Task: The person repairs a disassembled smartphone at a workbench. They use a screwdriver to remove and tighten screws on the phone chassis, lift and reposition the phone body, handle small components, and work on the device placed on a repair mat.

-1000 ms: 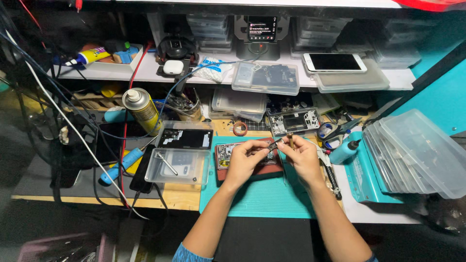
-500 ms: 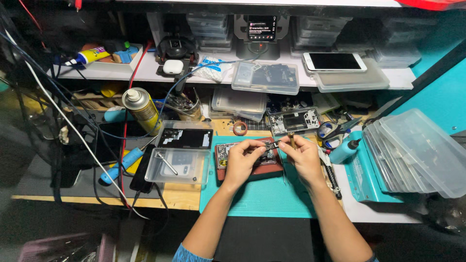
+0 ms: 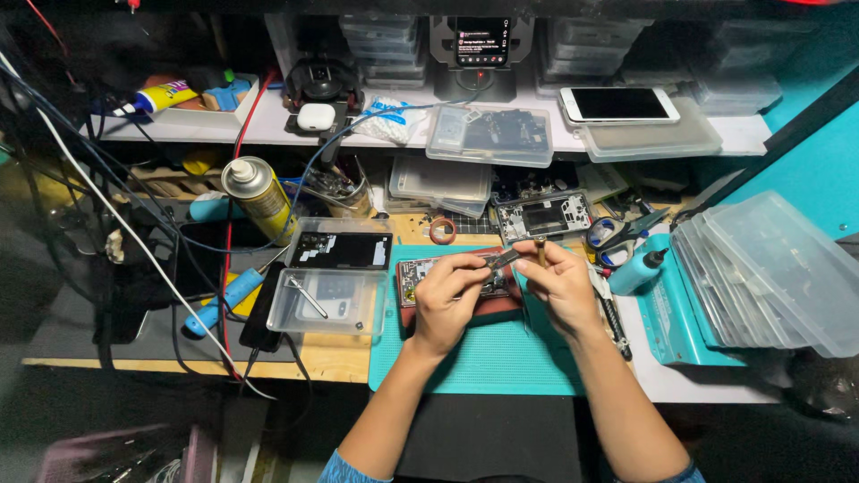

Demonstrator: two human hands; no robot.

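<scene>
An opened phone body [image 3: 420,277] with its circuit board showing lies on a teal mat [image 3: 483,353]. My left hand [image 3: 447,300] rests over it and pinches a small dark flat part [image 3: 503,259] lifted just above the phone. My right hand [image 3: 562,284] is close beside it and holds a thin tool with a brass-coloured tip [image 3: 540,249] against that part. Both forearms come in from the bottom of the view. Much of the phone is hidden under my hands.
A clear plastic tray [image 3: 329,304] holding tweezers and a dark phone panel [image 3: 342,250] sit to the left. A spray can [image 3: 259,199], cables, a phone frame [image 3: 544,216], a blue squeeze bottle [image 3: 637,273] and stacked clear lids [image 3: 769,273] surround the mat. A white phone [image 3: 619,104] lies on the shelf.
Both hands have stayed over the phone. The small dark part now sits a little higher between my fingertips, and the tool tip points up next to it.
</scene>
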